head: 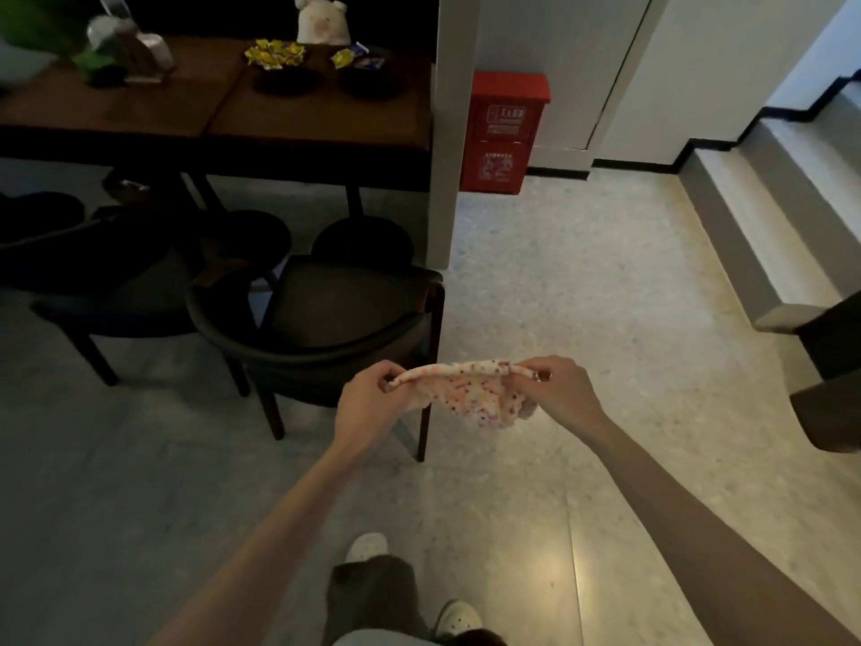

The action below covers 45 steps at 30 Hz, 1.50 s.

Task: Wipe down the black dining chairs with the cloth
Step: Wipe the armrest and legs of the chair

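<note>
hands (pixel 368 394) (pixel 561 389) stretch cloth (pixel 470 396) over pale speckled floor (pixel 582 272).

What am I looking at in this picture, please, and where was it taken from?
There is no machine here: the picture comes from a wide-angle camera worn on a person's head, looking forward and down, so the two bare arms are the wearer's own. The left hand and right hand each pinch an end of a white cloth speckled pink and purple, stretched between them in the air. Just beyond it stands a black dining chair with a curved back, not yet touched. Behind is a brown wooden table bearing a dark bowl of yellow wrapped sweets and a pale plush toy.
</note>
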Each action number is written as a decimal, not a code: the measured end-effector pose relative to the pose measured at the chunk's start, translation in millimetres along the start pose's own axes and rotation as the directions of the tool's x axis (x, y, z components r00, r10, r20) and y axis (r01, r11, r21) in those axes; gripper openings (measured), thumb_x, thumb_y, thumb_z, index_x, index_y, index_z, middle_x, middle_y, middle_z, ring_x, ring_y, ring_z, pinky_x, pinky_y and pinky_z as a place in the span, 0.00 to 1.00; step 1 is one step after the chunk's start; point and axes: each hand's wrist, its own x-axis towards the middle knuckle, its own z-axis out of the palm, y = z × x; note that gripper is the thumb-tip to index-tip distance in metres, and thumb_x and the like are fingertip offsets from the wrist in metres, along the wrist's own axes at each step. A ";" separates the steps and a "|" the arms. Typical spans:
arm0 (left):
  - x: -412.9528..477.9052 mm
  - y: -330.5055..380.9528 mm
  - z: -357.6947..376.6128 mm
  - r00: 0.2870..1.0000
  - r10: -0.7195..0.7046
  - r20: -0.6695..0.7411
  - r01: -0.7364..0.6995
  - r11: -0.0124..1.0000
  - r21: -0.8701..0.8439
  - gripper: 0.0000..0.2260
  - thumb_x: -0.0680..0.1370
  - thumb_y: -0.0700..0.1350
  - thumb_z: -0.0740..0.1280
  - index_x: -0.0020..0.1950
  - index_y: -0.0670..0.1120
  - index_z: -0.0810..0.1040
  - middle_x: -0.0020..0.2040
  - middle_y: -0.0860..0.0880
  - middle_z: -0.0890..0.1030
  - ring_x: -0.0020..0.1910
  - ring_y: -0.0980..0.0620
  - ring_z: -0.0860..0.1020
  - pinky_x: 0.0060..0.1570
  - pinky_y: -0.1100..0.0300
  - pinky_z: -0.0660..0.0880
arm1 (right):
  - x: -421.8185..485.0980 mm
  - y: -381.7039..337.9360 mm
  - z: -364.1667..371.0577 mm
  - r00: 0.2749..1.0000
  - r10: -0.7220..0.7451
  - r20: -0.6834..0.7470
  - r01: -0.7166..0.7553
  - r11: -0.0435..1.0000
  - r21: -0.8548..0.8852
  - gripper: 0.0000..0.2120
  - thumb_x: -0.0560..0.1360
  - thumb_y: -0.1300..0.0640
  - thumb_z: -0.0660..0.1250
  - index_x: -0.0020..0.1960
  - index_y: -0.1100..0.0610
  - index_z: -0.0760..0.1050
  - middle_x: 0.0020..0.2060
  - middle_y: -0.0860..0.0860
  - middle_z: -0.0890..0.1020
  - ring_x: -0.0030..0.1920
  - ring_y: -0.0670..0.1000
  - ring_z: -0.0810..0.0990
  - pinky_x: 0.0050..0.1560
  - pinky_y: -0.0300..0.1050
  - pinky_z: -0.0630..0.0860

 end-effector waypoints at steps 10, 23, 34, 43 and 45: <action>56.1 8.8 76.2 0.772 -0.614 0.164 0.560 0.536 -0.631 0.03 0.78 0.44 0.68 0.50 0.45 0.78 0.42 0.49 0.84 0.39 0.52 0.81 0.35 0.62 0.75 | 102.1 35.0 1.2 0.978 0.117 0.173 -0.124 0.992 0.027 0.07 0.74 0.52 0.71 0.41 0.53 0.85 0.27 0.46 0.82 0.26 0.39 0.77 0.28 0.29 0.69; 175.8 11.9 139.2 0.670 -0.633 0.388 0.398 -0.136 -0.907 0.08 0.81 0.40 0.63 0.57 0.39 0.77 0.56 0.41 0.80 0.57 0.46 0.79 0.58 0.54 0.75 | 262.4 78.6 19.9 0.919 0.231 0.318 -0.286 0.948 0.138 0.08 0.74 0.53 0.73 0.42 0.58 0.84 0.35 0.54 0.86 0.35 0.51 0.84 0.43 0.48 0.83; 241.8 -35.3 224.6 0.849 -0.528 -0.014 0.267 0.452 -0.851 0.21 0.81 0.46 0.63 0.73 0.56 0.62 0.67 0.52 0.73 0.65 0.51 0.72 0.69 0.50 0.68 | 368.1 114.5 103.3 0.953 0.088 0.290 -0.172 0.944 0.280 0.07 0.75 0.51 0.71 0.43 0.54 0.83 0.41 0.54 0.85 0.45 0.51 0.84 0.53 0.51 0.81; 268.3 -98.6 287.7 0.929 0.010 -0.371 -0.125 0.949 -0.289 0.26 0.83 0.47 0.55 0.76 0.63 0.47 0.75 0.69 0.51 0.73 0.70 0.52 0.70 0.71 0.55 | 381.3 156.5 164.0 0.874 -0.428 0.231 0.331 0.870 0.365 0.09 0.79 0.47 0.64 0.56 0.48 0.78 0.47 0.43 0.83 0.47 0.40 0.81 0.49 0.41 0.79; 273.0 -114.1 299.8 0.906 0.051 -0.420 -0.133 0.976 -0.170 0.28 0.83 0.48 0.56 0.74 0.66 0.44 0.76 0.66 0.50 0.74 0.66 0.53 0.70 0.68 0.57 | 385.4 171.5 175.2 0.850 -0.483 0.211 0.380 0.839 0.390 0.11 0.79 0.47 0.64 0.57 0.50 0.79 0.47 0.44 0.84 0.47 0.41 0.82 0.48 0.42 0.79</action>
